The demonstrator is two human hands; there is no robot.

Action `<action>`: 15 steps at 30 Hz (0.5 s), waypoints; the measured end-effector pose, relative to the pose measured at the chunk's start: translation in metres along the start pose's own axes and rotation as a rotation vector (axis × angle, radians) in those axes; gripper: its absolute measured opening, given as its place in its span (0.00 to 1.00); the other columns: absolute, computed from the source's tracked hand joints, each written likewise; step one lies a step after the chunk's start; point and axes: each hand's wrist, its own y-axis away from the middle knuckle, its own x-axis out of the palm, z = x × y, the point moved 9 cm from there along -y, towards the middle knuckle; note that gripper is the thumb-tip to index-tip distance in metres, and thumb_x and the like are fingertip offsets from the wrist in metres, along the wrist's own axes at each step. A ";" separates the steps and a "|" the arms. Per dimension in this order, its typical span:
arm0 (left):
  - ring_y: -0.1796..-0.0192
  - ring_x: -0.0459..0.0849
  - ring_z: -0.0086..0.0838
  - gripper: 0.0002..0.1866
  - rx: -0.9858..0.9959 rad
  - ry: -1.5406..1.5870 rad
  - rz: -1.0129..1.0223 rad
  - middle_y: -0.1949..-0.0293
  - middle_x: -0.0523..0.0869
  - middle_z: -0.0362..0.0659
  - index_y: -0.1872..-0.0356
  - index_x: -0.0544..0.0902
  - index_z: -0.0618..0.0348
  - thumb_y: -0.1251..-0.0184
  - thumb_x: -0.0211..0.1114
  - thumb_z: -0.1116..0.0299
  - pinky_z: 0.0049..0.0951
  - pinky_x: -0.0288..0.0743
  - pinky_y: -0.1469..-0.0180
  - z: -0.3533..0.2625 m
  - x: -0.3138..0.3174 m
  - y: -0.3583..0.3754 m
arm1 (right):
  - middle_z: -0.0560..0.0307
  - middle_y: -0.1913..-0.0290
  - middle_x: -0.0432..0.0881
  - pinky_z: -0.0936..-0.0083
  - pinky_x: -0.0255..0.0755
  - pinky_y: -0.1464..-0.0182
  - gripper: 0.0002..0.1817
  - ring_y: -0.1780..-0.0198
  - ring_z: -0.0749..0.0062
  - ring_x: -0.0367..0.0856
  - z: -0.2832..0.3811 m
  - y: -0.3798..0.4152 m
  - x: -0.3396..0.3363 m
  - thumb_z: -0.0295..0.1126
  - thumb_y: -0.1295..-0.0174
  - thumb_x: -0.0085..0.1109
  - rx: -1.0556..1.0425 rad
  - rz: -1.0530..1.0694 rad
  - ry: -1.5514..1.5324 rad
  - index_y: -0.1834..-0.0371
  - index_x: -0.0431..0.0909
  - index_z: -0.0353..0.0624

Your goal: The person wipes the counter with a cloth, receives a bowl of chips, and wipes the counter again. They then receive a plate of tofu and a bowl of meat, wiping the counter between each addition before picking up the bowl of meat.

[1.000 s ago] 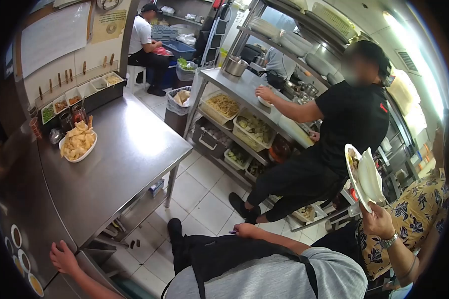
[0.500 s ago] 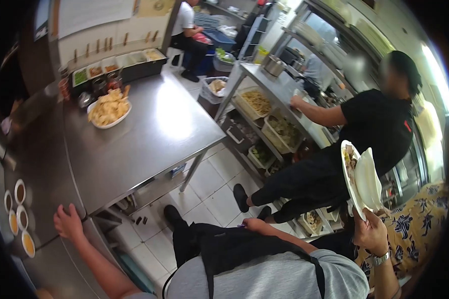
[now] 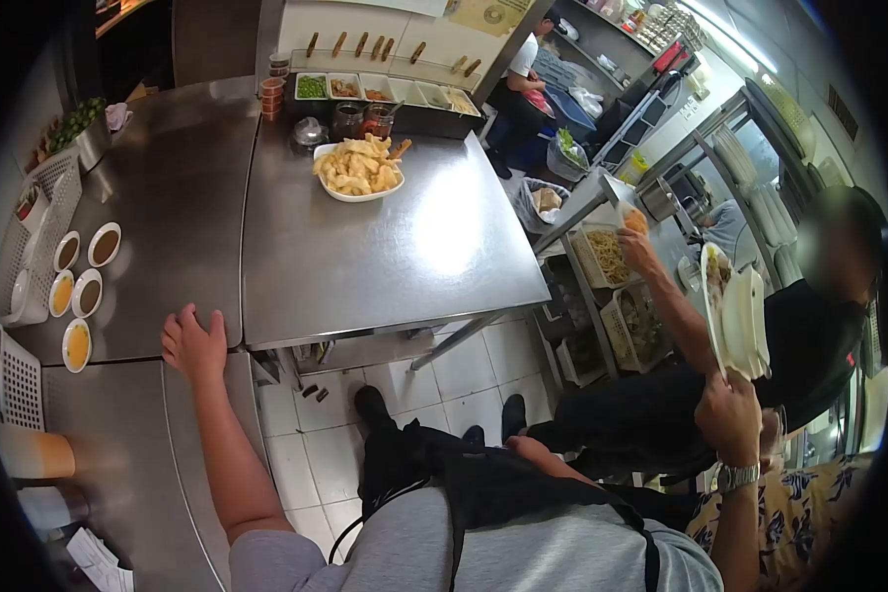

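My left hand lies on the steel counter near its edge, fingers spread, holding nothing. Small white dishes of brown sauce and yellow sauce stand in a cluster to its left. Low at my waist, beside the black apron, my right hand has curled fingers; what they hold is too small to make out. A bowl of fried crackers sits farther off on the steel table.
On the right, a co-worker's watch-wearing hand holds stacked plates, tilted. Another co-worker in black lifts an orange item over a shelf. A topping rack and white baskets line the counters.
My view has swung left, bringing more of the left counter into sight. The co-worker in black has raised a hand with the orange item. My left hand still rests on the counter.
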 end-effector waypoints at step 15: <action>0.37 0.56 0.40 0.25 -0.009 -0.002 0.017 0.42 0.63 0.47 0.48 0.71 0.49 0.48 0.58 0.51 0.44 0.46 0.38 -0.002 0.001 -0.002 | 0.46 0.62 0.79 0.62 0.70 0.55 0.16 0.57 0.52 0.77 0.063 -0.044 0.009 0.42 0.48 0.53 -0.194 0.107 0.110 0.61 0.77 0.44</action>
